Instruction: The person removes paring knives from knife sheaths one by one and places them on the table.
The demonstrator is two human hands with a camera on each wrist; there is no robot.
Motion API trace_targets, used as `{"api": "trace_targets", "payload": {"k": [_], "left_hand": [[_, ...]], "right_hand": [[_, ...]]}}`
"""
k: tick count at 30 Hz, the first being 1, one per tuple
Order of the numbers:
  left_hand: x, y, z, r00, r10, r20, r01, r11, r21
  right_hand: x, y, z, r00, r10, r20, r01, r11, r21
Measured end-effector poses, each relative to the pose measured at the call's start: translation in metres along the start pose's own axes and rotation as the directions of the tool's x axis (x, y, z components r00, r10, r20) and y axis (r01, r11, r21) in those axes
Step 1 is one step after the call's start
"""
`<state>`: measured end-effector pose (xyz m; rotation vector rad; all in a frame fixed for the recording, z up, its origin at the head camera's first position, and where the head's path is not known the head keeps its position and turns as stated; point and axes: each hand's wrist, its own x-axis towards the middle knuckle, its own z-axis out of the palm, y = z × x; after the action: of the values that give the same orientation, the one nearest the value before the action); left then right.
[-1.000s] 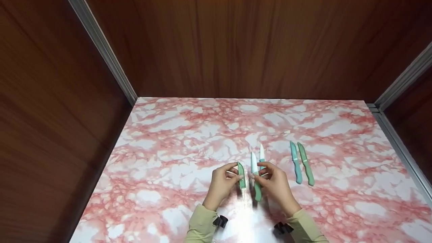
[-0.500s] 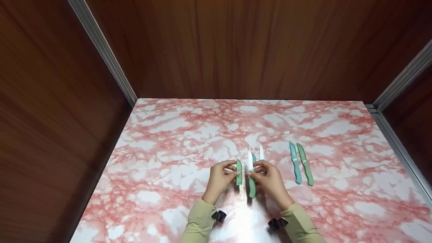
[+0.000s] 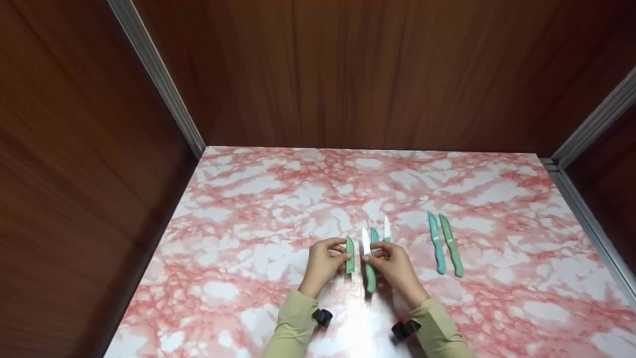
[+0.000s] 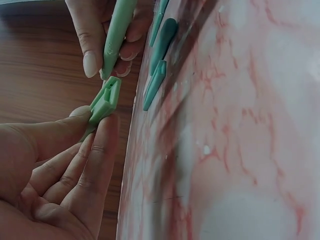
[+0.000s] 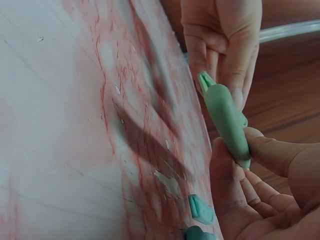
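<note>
The left hand (image 3: 323,262) pinches a green blade sheath (image 4: 105,104) above the bench (image 3: 238,278); beside it, the right hand (image 3: 396,264) pinches a green paring knife (image 3: 370,280) near where handle meets blade. Both are probably light, stiff, smooth plastic — the handle offers the safest hold, the sheath its flat sides.

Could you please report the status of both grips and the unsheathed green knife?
Left grip pinching green cover. Right grip holding green knife, blade bare. Knife and cover apart, nothing seen between them.
</note>
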<state>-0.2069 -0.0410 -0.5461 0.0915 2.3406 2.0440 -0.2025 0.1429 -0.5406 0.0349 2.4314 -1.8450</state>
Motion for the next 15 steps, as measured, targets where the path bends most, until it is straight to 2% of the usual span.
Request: {"api": "trace_targets", "payload": {"k": [11,15], "left_hand": [[0.0027,-0.0016,-0.0006,1.0,-0.019,-0.005,0.019,0.999,-0.027],[0.0051,-0.0028,-0.0003,1.0,-0.009,-0.008,0.009,1.0,-0.003]], "right_hand": [[0.0015,-0.0014,0.0005,0.999,0.016,0.033,-0.014,0.998,-0.061],[0.0046,-0.0024,0.0019,0.999,0.026,0.035,-0.024,0.998,-0.053]]}}
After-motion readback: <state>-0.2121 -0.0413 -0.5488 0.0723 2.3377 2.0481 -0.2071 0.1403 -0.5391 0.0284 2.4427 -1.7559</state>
